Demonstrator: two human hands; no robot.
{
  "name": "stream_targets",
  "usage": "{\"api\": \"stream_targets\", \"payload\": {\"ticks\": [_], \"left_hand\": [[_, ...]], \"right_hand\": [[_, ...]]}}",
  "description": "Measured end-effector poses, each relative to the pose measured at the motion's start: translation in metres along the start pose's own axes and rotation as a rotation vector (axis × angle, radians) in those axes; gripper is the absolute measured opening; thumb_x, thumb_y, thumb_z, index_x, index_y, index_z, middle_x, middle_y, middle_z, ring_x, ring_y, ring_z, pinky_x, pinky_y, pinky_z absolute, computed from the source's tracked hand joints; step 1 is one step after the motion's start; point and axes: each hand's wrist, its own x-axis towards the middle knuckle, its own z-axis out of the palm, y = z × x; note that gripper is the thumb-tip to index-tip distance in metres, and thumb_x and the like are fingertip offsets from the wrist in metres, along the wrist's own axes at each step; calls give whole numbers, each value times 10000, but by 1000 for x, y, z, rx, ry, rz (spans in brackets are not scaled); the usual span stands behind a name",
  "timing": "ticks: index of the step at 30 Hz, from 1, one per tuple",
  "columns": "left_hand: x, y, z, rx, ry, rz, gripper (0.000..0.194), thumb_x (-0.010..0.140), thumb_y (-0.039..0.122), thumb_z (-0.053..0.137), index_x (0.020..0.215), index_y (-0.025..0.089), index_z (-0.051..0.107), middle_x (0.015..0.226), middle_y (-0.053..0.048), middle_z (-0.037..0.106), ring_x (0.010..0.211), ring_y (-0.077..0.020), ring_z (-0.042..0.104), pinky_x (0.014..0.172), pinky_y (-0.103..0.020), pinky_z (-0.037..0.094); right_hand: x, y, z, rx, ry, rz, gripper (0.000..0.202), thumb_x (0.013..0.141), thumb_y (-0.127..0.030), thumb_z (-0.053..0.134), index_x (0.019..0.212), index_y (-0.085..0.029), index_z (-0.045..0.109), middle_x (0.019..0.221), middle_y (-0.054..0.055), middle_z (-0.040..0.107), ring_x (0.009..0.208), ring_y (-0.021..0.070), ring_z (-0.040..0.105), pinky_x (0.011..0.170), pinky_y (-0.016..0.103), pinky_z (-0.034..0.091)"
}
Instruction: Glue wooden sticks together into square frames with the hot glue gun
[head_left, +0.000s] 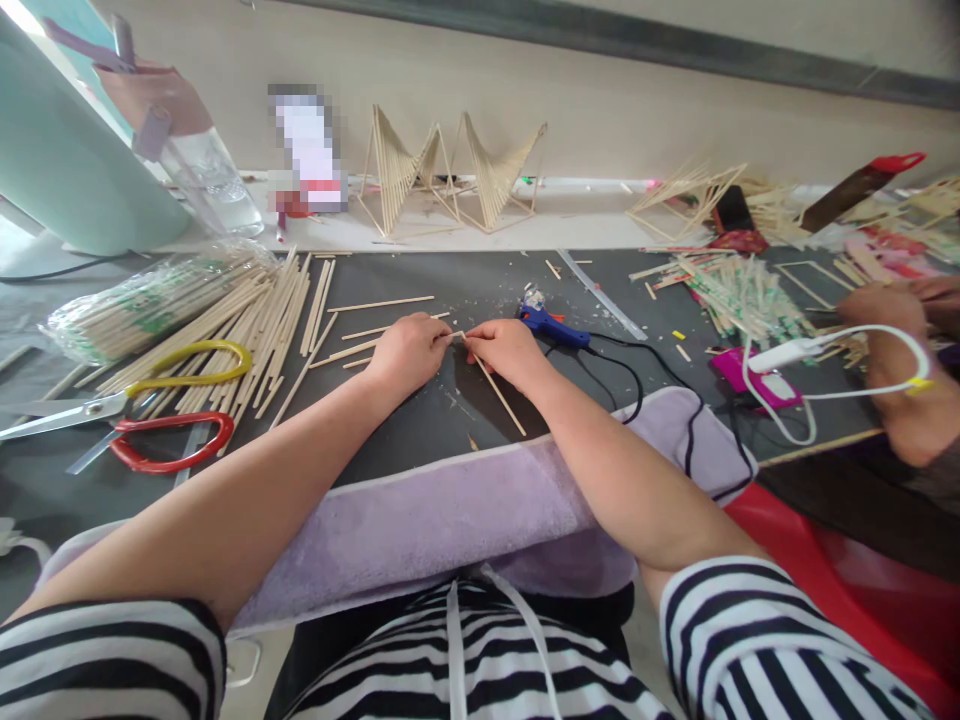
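My left hand and my right hand meet fingertip to fingertip above the dark table. Pinched in my right hand is a thin wooden stick that slants down toward me. Closed too, my left hand grips the end of another wooden stick, mostly hidden by the fingers; the two ends meet between my hands. More loose sticks lie beside my left hand. Just beyond my right hand rests a blue glue gun, its nozzle end crusted with pale glue.
Scissors with yellow and red handles lie left, by a pile of sticks. Stick models stand on the back ledge near a water bottle. A purple towel covers the front edge. Another person's hand is at right.
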Motion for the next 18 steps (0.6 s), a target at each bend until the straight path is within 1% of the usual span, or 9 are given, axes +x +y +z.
{"api": "stream_targets", "payload": {"ticks": [6,10,14,18], "left_hand": [[0,0,1,-28,12,-4,262,878,298,485,942,208,723,920,-65,688,884,-214,626,779,-307,461],[0,1,0,-38,14,-5,246,869,291,496,916,204,722,892,-61,685,856,-213,626,754,-308,457],[0,1,0,-30,6,-20,243,866,293,498,906,205,721,890,-62,688,855,-216,622,744,-309,453],[0,1,0,-43,10,-7,247,866,298,495,893,199,719,878,-63,687,862,-217,621,767,-312,456]], "right_hand": [[1,0,2,25,0,-12,196,791,-245,583,832,-151,751,638,10,691,426,71,530,492,190,433],[1,1,3,18,3,-34,184,779,-244,596,824,-150,748,627,6,683,436,76,537,498,193,431],[1,1,4,-3,6,-39,181,786,-238,595,829,-151,748,628,7,682,466,81,551,516,194,431],[1,0,4,-25,9,-54,187,789,-242,598,844,-149,750,652,16,694,499,90,566,532,199,432]]}}
